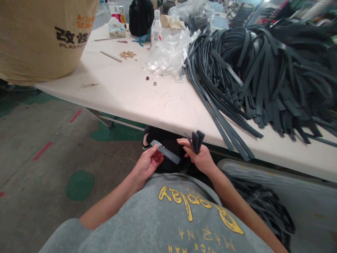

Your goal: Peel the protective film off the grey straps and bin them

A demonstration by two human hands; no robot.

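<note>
My left hand (pixel 150 161) pinches a short dark grey strip (pixel 170 155) near one end, thumb on top; a lighter translucent piece shows at that end. The strip's other end points toward my right hand (pixel 200 158). Several dark strip ends (pixel 197 141) stand up out of my right hand, bunched together and gripped against the palm. Its index and middle fingers reach out toward the left. Both hands are above my lap, just in front of the table edge. A big heap of long dark grey strips (pixel 252 77) lies on the table to the right, some ends hanging over the edge.
Clear plastic scraps (pixel 168 52) and a bottle (pixel 156 28) stand left of the heap on the white table (pixel 126 91). Small brass-coloured pieces (pixel 127 54) lie farther left. A large tan sack (pixel 42 38) rises at the left. Below right, a grey bin (pixel 305 200) holds more strips.
</note>
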